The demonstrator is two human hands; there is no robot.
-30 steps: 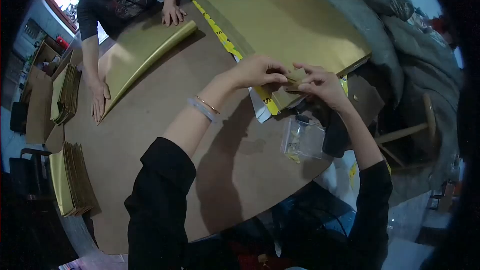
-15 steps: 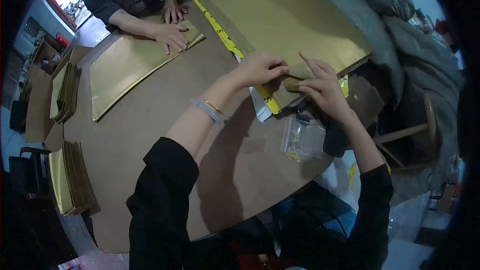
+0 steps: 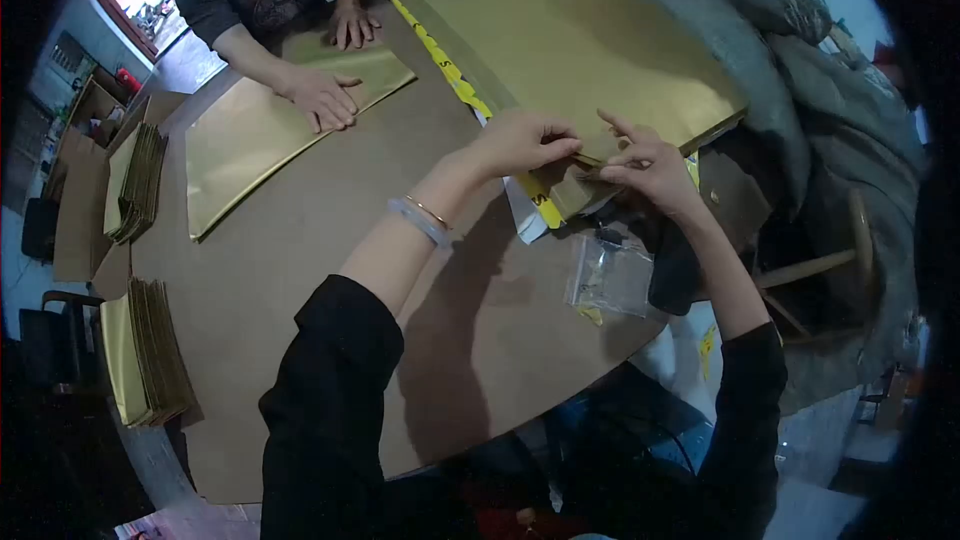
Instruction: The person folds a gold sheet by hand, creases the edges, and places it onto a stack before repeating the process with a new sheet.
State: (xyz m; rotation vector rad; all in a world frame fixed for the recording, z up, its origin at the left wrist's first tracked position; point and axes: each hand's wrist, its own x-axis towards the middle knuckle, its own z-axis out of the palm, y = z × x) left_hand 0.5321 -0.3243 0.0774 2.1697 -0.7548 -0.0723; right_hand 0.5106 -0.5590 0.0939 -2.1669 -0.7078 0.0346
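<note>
A large stack of gold paper sheets point(image 3: 600, 40) lies at the far right of the table, its near corner in front of me. My left hand point(image 3: 525, 142) is at the stack's near edge, thumb and index finger pinched on the gold paper. Just right of it, my right hand point(image 3: 648, 172) has its thumb and a finger closed at the paper's near corner, with the index finger raised. The fingers partly hide the corner. Below, a small clear zip bag point(image 3: 612, 278) with small pieces in it rests on the brown table point(image 3: 480, 340).
Across the table, a person's hand point(image 3: 322, 98) presses on a folded gold sheet point(image 3: 245, 155). Folded gold bundles point(image 3: 140, 355) stand at the left edge. Yellow printed tape point(image 3: 440, 58) runs along the stack. Grey-green sacks point(image 3: 830, 110) and a wooden chair frame point(image 3: 815, 268) are at right.
My right fingers have drawn closer together at the paper's corner, while my left hand has hardly moved. The other person's hand has slid left along the folded sheet.
</note>
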